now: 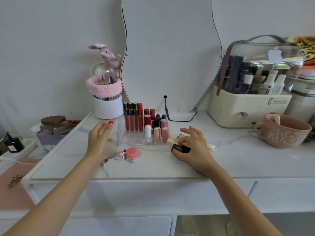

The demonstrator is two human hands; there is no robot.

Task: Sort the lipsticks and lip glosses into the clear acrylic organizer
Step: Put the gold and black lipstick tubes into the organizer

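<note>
The right hand (pixel 194 145) closes its grip on a black-and-gold lipstick (pixel 179 145) lying on the tabletop (pixel 153 167) just beside the acrylic organizer (pixel 131 140) — likely lifting it toward a slot — while the left hand (pixel 100 135) hovers wide, empty.

The right hand (pixel 192 147) grips a black-and-gold lipstick (pixel 179 145) lying on the table (pixel 153 167). Just left of that grip stands the clear organizer (pixel 131 138); beyond it, the left hand (pixel 99 137) hovers, fingers spread.
</note>
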